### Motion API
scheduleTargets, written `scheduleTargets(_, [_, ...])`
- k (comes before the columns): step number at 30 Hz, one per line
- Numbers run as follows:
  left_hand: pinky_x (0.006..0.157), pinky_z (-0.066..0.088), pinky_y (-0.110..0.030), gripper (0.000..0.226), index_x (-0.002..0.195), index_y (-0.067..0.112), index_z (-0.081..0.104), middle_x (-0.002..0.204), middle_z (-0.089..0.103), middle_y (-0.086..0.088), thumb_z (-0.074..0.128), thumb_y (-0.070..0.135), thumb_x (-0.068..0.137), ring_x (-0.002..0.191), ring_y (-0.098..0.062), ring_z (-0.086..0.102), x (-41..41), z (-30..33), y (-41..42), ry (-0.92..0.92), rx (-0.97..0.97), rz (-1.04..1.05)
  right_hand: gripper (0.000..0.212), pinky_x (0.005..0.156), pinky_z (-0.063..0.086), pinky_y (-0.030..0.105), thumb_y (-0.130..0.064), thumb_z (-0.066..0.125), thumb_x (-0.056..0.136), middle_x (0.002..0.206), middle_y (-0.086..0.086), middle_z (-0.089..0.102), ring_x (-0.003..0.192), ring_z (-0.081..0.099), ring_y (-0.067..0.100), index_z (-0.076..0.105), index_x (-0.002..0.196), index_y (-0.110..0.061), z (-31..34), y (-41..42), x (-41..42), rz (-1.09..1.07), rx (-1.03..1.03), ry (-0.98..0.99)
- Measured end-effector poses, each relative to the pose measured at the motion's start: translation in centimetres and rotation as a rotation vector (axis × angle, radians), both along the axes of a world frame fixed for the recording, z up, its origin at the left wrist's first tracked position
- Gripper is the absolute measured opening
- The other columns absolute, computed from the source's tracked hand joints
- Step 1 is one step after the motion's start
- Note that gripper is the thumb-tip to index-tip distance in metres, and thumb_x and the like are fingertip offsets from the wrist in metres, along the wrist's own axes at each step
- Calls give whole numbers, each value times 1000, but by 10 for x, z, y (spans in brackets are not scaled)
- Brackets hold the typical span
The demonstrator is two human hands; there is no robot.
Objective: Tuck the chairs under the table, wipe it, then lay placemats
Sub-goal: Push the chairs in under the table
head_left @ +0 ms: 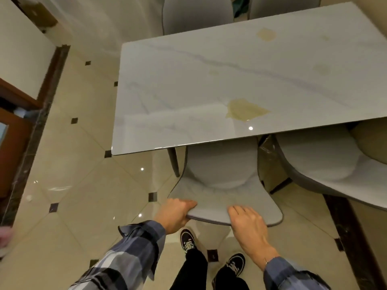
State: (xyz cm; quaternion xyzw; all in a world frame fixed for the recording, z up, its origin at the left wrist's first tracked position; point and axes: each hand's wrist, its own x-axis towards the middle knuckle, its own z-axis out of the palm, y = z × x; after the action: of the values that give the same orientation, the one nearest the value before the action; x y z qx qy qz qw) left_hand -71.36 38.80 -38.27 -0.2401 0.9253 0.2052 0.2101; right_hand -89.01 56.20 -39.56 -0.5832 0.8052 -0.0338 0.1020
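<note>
Marble table (188, 80) ahead — chair (222, 181) backrest under both hands (176, 214)

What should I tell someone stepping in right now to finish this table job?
Left hand grips the near chair's backrest top at its left end; right hand rests on the top edge with fingers curled over it.
That chair is partly under the table; the second near chair sits angled out on the right. Two more chairs stand at the far side.
Yellowish spills remain on the table. No cloth or placemats visible.
Left: finish tucking, wipe, lay placemats.
</note>
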Motion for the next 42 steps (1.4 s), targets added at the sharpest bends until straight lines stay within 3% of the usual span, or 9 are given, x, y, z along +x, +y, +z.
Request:
scheduleTargets(4, [84, 52, -41, 7, 99, 27, 59, 97, 68, 1, 54, 30, 94, 91, -23, 64, 7, -3, -37, -82, -38, 60, 34, 45, 50, 32, -3, 85, 50, 64, 2, 62, 53, 60, 22, 69, 78, -13, -3, -32, 9, 51, -7, -19])
scheduleTargets(13, [82, 54, -43, 14, 104, 17, 62, 97, 70, -9, 51, 23, 97, 91, -34, 66, -33, -8, -19, -50, -105, 175, 30, 42, 46, 33, -10, 82, 64, 71, 2, 61, 57, 60, 24, 64, 87, -17, 8, -68, -72, 317, 93, 155])
scheduleTargets(19, [76, 54, -43, 10, 102, 19, 58, 95, 69, -9, 51, 24, 97, 87, -34, 64, -54, -9, -19, -13, -73, 206, 22, 68, 54, 32, -29, 65, 88, 96, -2, 63, 81, 63, 18, 55, 107, -26, 11, -87, -106, 318, 228, 113])
scheduleTargets(22, [81, 53, -44, 12, 104, 19, 60, 98, 69, -9, 50, 23, 98, 91, -33, 64, -53, -7, -29, -22, -11, 163, 21, 64, 55, 34, -29, 71, 84, 91, -2, 66, 77, 64, 18, 59, 101, -25, 8, -85, -98, 249, 215, 85])
scheduleTargets(27, [83, 52, -42, 13, 106, 21, 60, 98, 68, -7, 50, 26, 99, 93, -29, 63, -43, -8, -42, -28, -7, 126, 34, 41, 44, 28, -16, 90, 58, 60, 1, 61, 48, 57, 17, 61, 75, -20, 6, -82, -81, 253, 158, 72])
scheduleTargets(31, [85, 52, -40, 14, 107, 24, 61, 98, 69, -3, 51, 29, 99, 92, -25, 64, -39, -14, -45, -13, 3, 142, 34, 42, 47, 26, -21, 90, 59, 61, -2, 61, 48, 57, 14, 61, 77, -21, 1, -85, -84, 302, 172, 85])
scheduleTargets(35, [87, 51, -40, 13, 106, 25, 62, 99, 68, 0, 51, 28, 100, 94, -22, 61, -43, -16, -48, 11, -18, 180, 20, 53, 54, 30, -22, 77, 79, 76, -1, 66, 62, 63, 17, 60, 91, -22, -1, -93, -92, 341, 197, 109])
scheduleTargets(39, [101, 46, -43, 10, 100, 31, 62, 91, 68, 4, 52, 29, 100, 90, -19, 58, -41, -25, -49, 4, -23, 209, 20, 48, 51, 32, -18, 78, 76, 70, 1, 64, 57, 62, 19, 60, 85, -20, -1, -96, -90, 324, 227, 132])
scheduleTargets(42, [118, 27, -44, 12, 102, 27, 64, 91, 69, 1, 52, 25, 100, 92, -20, 62, -44, -26, -50, -2, -34, 197, 22, 46, 50, 32, -16, 79, 75, 69, 2, 62, 54, 61, 20, 59, 83, -19, -3, -98, -91, 321, 237, 143])
